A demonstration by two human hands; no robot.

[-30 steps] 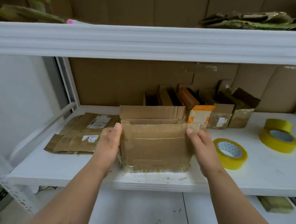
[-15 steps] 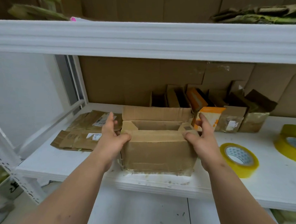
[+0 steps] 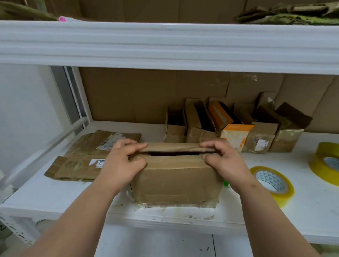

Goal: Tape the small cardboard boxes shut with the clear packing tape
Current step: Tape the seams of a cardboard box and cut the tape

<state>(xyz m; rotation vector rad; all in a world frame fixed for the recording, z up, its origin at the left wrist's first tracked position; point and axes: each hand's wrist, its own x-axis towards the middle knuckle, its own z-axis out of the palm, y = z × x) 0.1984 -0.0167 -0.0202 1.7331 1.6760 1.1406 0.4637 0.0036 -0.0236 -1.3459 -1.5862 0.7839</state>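
Single head-worn wide-angle view — looks forward and down from close above the left hand and right hand, both forearms entering from the bottom edge — white shelf beyond and beside them.

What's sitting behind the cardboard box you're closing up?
Behind the cardboard box, a row of small open boxes stands against the cardboard backing, one of them orange. Their lower parts are hidden by the box and both hands.

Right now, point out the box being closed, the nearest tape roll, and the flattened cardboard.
cardboard box (image 3: 176, 183): head view, front wall.
tape roll (image 3: 272, 182): head view, cardboard core face.
flattened cardboard (image 3: 79, 162): head view, middle of top sheet.
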